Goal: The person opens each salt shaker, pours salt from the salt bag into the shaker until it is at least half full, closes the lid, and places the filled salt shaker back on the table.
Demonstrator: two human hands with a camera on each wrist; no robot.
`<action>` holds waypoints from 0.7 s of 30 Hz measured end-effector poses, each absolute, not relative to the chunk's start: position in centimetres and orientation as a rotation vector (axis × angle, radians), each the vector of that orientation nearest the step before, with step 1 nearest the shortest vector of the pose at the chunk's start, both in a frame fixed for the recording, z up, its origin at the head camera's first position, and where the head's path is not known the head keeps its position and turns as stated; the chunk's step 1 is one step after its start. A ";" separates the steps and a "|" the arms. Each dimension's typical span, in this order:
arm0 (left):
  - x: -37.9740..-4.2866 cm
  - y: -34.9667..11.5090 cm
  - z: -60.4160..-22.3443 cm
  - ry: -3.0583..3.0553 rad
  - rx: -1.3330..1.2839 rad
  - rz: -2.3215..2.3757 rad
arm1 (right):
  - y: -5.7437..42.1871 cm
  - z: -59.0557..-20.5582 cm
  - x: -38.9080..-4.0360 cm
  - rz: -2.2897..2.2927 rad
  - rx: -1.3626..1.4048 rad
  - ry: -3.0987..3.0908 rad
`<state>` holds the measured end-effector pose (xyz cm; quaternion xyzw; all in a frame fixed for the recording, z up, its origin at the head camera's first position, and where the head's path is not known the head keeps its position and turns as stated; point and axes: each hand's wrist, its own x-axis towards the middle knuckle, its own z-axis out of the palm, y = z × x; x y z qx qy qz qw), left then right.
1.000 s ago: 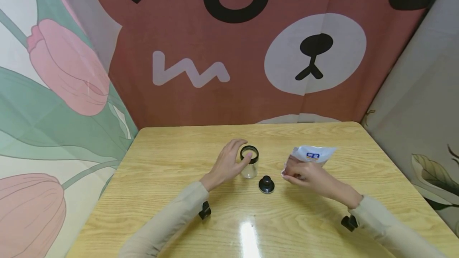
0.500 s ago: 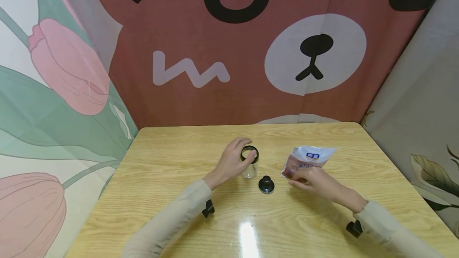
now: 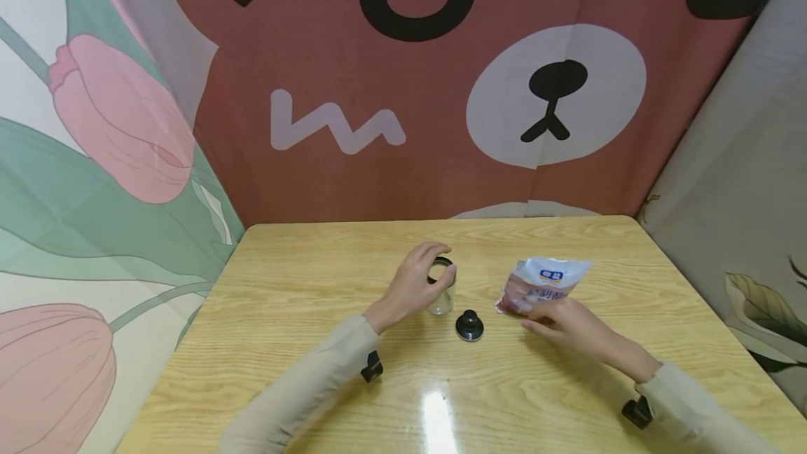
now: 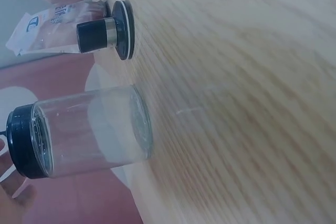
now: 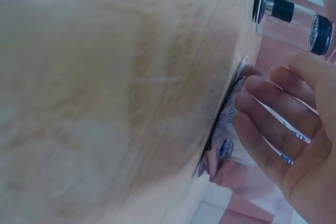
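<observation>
A clear glass jar point(image 4: 92, 135) with a black collar stands upright on the table, nothing visible inside it. My left hand point(image 3: 415, 282) curves over its rim, thumb in front and fingers behind, partly hiding the collar. Close to the jar's right sits its black lid point(image 3: 469, 326), knob up, with a metal band at the neck. A white and brownish-pink plastic packet point(image 3: 536, 281) with a blue logo stands further right. My right hand point(image 3: 570, 331) is at the packet's near side, fingers loosely bent and spread in the right wrist view point(image 5: 283, 119), gripping nothing.
The wood-patterned table point(image 3: 302, 265) has rounded far corners. Right behind it hangs a printed cloth point(image 3: 378, 181) with a bear face, and more patterned cloth hangs on both sides. A light glares off the tabletop near the front.
My left hand has shifted a little right over the jar's rim while the jar stays put. The right hand has drawn back rightward and nearer, uncovering more of the packet.
</observation>
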<state>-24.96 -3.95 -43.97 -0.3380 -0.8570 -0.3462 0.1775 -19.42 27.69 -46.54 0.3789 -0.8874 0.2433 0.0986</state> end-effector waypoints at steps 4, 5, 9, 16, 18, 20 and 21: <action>-25.0 -3.6 -43.9 -2.405 -0.972 -0.986 | 28.2 -46.8 -19.2 0.704 1.056 -2.675; -25.0 -3.5 -43.9 -2.399 -0.979 -0.989 | 28.3 -46.8 -19.1 0.701 1.045 -2.682; -25.0 -3.2 -43.8 -2.384 -1.001 -0.991 | 28.6 -47.0 -18.9 0.675 1.003 -2.674; -25.1 -2.8 -43.7 -2.365 -1.027 -1.001 | 29.2 -47.3 -18.6 0.643 0.967 -2.671; -25.1 -2.7 -43.7 -2.362 -1.036 -1.007 | 29.4 -47.3 -18.6 0.638 0.953 -2.686; -25.1 -2.6 -43.6 -2.354 -1.042 -1.016 | 29.7 -47.4 -18.5 0.643 0.929 -2.707; -25.0 -2.5 -43.5 -2.352 -1.046 -1.017 | 29.8 -47.5 -18.5 0.648 0.911 -2.718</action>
